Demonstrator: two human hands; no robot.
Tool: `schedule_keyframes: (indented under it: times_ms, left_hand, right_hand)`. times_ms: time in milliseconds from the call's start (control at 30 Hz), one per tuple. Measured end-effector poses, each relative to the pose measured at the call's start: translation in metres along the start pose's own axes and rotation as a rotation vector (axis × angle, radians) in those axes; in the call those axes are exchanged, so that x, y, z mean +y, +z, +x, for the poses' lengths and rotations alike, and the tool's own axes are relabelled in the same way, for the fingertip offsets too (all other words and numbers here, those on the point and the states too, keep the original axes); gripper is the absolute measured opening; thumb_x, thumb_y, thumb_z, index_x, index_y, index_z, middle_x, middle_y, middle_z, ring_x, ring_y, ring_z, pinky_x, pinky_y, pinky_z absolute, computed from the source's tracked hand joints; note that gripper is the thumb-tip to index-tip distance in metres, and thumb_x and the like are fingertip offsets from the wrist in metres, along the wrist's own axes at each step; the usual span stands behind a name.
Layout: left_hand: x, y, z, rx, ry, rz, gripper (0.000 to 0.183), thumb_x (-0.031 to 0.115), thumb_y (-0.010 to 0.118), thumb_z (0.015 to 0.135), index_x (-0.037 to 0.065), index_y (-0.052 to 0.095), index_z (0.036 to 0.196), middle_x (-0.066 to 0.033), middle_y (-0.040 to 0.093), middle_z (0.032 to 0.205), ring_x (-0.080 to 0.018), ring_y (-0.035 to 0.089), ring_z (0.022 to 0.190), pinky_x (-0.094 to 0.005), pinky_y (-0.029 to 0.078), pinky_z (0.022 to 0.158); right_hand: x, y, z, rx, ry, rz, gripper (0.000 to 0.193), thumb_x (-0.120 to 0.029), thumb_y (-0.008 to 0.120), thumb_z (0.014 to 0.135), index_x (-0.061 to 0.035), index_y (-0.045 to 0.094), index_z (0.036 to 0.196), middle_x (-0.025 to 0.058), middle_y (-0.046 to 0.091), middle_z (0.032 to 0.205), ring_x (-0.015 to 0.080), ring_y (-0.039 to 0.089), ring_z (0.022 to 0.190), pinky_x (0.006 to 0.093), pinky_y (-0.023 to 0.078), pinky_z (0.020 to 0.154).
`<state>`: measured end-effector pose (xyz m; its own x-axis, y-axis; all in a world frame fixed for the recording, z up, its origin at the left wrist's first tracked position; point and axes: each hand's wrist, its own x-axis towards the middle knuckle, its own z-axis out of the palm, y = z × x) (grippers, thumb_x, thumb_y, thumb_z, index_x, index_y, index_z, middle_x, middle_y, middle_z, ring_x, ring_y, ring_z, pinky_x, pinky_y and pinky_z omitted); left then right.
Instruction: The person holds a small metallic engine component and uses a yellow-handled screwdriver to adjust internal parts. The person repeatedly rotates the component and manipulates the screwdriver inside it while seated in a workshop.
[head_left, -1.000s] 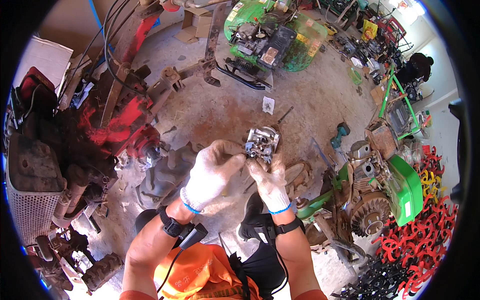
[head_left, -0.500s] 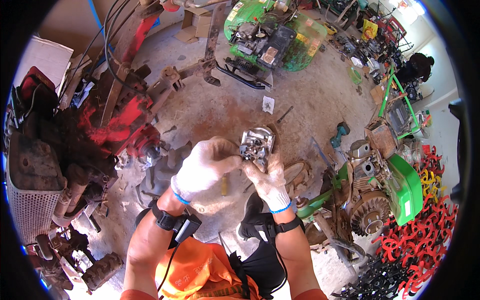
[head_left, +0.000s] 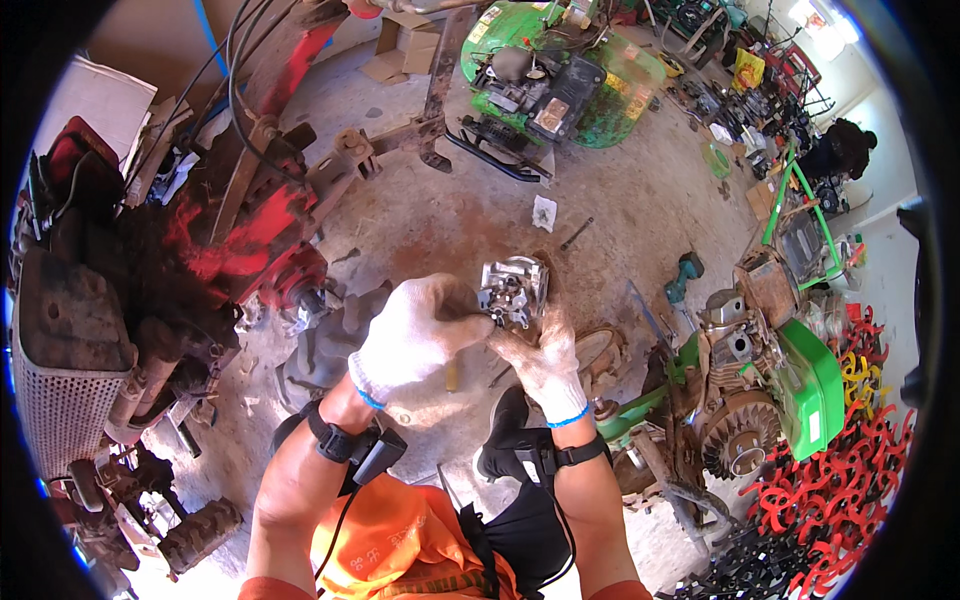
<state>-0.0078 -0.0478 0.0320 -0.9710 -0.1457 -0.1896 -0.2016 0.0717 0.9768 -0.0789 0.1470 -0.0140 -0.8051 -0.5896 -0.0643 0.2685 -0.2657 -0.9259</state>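
Both hands wear white knit gloves with blue cuffs. A silver cast-metal engine part (head_left: 514,290), open-faced with small dark fittings inside, is held up above the floor in front of me. My right hand (head_left: 545,358) grips it from below and along its right side. My left hand (head_left: 422,328) is closed, its fingertips pinched together at the part's lower left edge. Whether a small piece sits between those left fingertips is hidden by the glove.
Red machinery (head_left: 250,230) stands at the left. A green machine with an exposed engine (head_left: 540,95) is ahead. At the right are a partly dismantled engine (head_left: 740,400) with a green cover, a teal power tool (head_left: 684,276) and piles of red curved blades (head_left: 830,490).
The view has shifted slightly. The engine part has tilted a little in my right hand. My left hand stays at its edge, its knuckles turned slightly.
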Motion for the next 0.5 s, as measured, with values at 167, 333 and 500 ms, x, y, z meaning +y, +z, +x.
schedule_keyframes:
  times_ms: [167,333,500]
  left_hand:
    - [0.001,-0.003,0.0,0.014,-0.01,-0.057,0.025,0.016,0.083,0.09,-0.005,0.075,0.101,-0.0105,0.078,0.091,-0.0136,0.071,0.083,-0.033,0.057,0.075]
    - [0.0,-0.002,-0.001,0.032,0.006,-0.001,0.025,0.016,0.083,0.089,-0.004,0.072,0.099,-0.0109,0.078,0.091,-0.0126,0.071,0.082,-0.0329,0.057,0.074]
    - [-0.012,0.001,0.004,0.021,0.051,-0.071,0.025,0.014,0.084,0.088,-0.004,0.071,0.098,-0.0095,0.076,0.089,-0.0117,0.069,0.082,-0.0322,0.057,0.074]
  right_hand:
    - [0.0,-0.004,-0.005,-0.039,-0.004,-0.037,0.114,0.013,0.081,0.088,-0.0222,0.015,0.175,0.0108,0.046,0.161,0.0256,0.055,0.142,0.041,0.059,0.109]
    - [0.001,0.001,-0.007,0.036,0.05,0.028,0.111,0.009,0.079,0.092,-0.0182,0.013,0.176,0.0115,0.046,0.163,0.024,0.054,0.143,0.0389,0.057,0.11]
    - [0.003,0.001,-0.004,0.035,-0.015,-0.127,0.109,0.007,0.079,0.092,-0.0163,0.014,0.176,0.0119,0.045,0.164,0.0237,0.053,0.144,0.0389,0.057,0.11]
